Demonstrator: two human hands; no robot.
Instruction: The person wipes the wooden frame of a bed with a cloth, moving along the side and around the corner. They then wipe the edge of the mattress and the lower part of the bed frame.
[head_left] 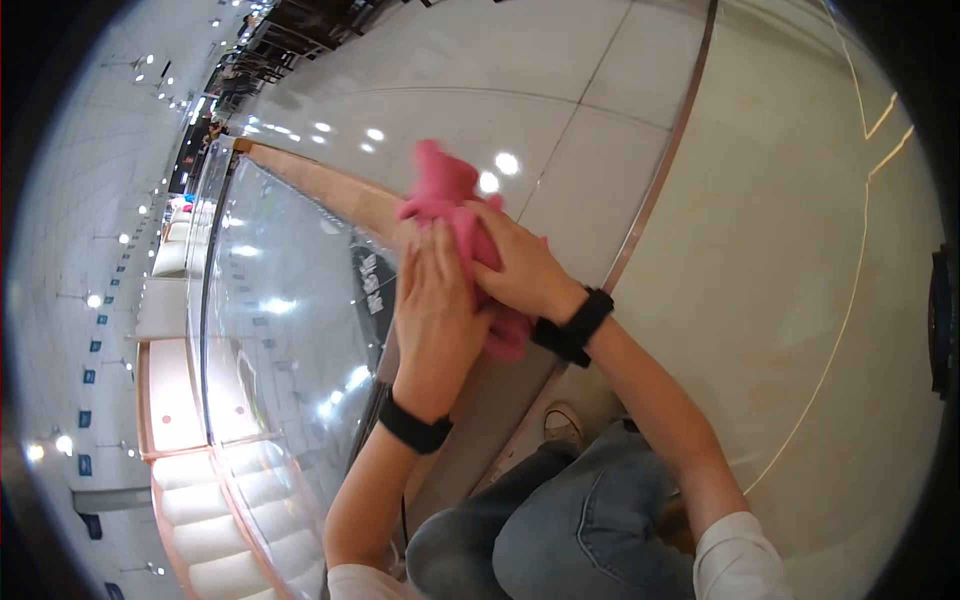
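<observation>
A pink thing (446, 184) that looks like a soft stuffed toy, with stubby knobs sticking out, is held up between my two hands; it is slightly blurred. My left hand (437, 310) presses along its near left side, fingers straight and close together. From the right, my right hand (528, 262) grips its middle, with the thumb toward my left hand. The toy's upper part shows beyond my fingers and a lower lobe hangs below my right hand; its middle is partly hidden. Each wrist wears a black band.
A glass display case (290, 290) with a wooden edge (320, 185) runs along my left, and a dark sign (372, 280) with pale lettering stands by it. White cushioned shapes (225, 530) show through the glass. Tiled floor (480, 100) extends ahead; chairs (300, 30) stand far off.
</observation>
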